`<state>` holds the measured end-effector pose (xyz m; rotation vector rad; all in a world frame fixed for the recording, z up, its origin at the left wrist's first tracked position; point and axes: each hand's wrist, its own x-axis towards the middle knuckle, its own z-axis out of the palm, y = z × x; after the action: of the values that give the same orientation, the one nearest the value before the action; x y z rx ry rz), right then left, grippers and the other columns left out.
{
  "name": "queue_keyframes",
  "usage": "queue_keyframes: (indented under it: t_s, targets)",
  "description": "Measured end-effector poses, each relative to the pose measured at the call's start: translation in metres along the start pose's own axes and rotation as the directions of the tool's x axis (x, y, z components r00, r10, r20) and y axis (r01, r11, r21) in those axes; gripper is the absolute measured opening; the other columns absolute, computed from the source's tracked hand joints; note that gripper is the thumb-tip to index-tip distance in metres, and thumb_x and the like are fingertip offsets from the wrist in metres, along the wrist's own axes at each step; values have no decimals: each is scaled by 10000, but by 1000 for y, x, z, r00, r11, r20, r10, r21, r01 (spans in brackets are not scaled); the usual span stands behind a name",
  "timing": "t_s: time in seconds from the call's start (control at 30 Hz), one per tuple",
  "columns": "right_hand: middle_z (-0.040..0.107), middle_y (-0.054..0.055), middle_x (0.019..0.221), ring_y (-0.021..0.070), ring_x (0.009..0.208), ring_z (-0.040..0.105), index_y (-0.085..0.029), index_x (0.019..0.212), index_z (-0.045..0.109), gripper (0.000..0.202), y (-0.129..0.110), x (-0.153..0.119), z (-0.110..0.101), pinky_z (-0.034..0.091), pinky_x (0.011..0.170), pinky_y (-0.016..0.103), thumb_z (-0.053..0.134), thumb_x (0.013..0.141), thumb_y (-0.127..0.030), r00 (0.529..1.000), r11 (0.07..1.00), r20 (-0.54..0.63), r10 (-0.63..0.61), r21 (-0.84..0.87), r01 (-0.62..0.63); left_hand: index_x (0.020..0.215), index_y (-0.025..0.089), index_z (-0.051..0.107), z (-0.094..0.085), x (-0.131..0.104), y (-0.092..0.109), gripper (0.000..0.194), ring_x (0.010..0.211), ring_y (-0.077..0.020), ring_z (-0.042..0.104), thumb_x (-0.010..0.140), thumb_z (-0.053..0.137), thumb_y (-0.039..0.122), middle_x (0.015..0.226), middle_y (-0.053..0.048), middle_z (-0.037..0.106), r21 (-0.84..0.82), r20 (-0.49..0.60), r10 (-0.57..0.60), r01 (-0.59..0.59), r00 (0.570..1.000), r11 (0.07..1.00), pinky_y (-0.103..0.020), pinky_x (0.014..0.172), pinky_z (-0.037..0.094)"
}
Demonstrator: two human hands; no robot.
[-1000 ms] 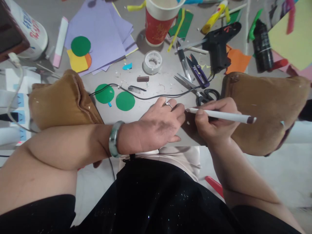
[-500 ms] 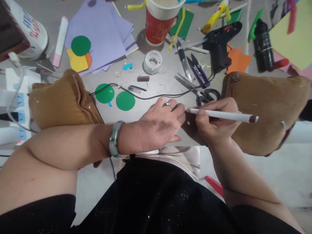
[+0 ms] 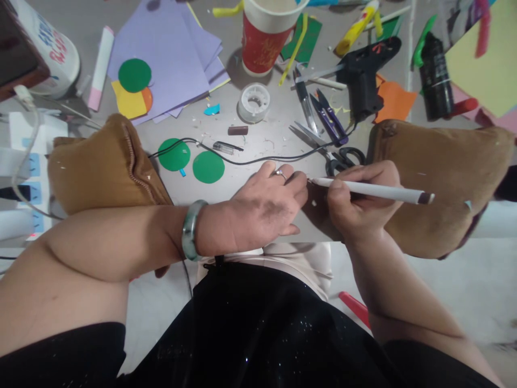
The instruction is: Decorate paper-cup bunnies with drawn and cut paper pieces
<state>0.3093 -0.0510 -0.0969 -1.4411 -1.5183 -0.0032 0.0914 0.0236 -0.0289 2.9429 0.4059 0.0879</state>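
My right hand (image 3: 361, 202) is closed round a white felt-tip marker (image 3: 377, 191) with a brown end, its tip pointing left at my left fingertips. My left hand (image 3: 270, 205), with a ring and a jade-like bangle (image 3: 189, 230) at the wrist, rests at the table's near edge. Its fingers are bent and pressed together; whatever they pinch is hidden under them. A brown marker cap (image 3: 238, 130) lies beyond the hands. Two green paper circles (image 3: 208, 167) lie left of them, and black-handled scissors (image 3: 333, 161) lie just beyond my right hand.
A black cord (image 3: 258, 160) crosses the table beyond my hands. Brown cushions (image 3: 105, 167) flank both sides. Farther back are a tape roll (image 3: 254, 102), a red and white paper cup (image 3: 266, 43), purple paper (image 3: 173, 54), purple snips (image 3: 329, 117) and a black glue gun (image 3: 359, 81).
My right hand has shifted slightly to the right with the marker, its tip drawing a little away from my left fingers. My left hand stays in place.
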Motion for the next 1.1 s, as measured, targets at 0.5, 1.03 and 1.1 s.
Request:
queue_keyframes:
  t_s: [0.5, 1.03, 1.1]
  targets:
    - [639, -13, 703, 196, 541, 601, -292, 897, 601, 195, -6, 3, -1, 451, 478, 354, 760, 947, -393, 1000, 998, 14, -3, 67, 2, 1344, 133, 736, 1, 0, 0, 505, 1189, -337, 609, 1001, 792, 499, 1398, -192, 705, -3, -9, -1, 0, 1000, 1000, -432, 970, 348]
    - [660, -9, 742, 190, 573, 616, -279, 897, 578, 271, 4, -4, -3, 535, 526, 366, 766, 914, -473, 998, 999, 46, 43, -25, -42, 1371, 109, 722, 3, -1, 0, 546, 1195, -330, 609, 1017, 771, 521, 1396, -193, 700, 5, -14, 3, -2, 1000, 1000, -429, 988, 353]
    - [656, -18, 721, 172, 553, 616, -269, 883, 574, 255, 3, -2, -2, 509, 493, 326, 755, 921, -443, 999, 1000, 34, 11, -17, -10, 1373, 114, 725, 3, -1, 0, 550, 1198, -334, 610, 1006, 786, 518, 1404, -195, 697, 3, -18, 5, -5, 1000, 1000, -436, 997, 354]
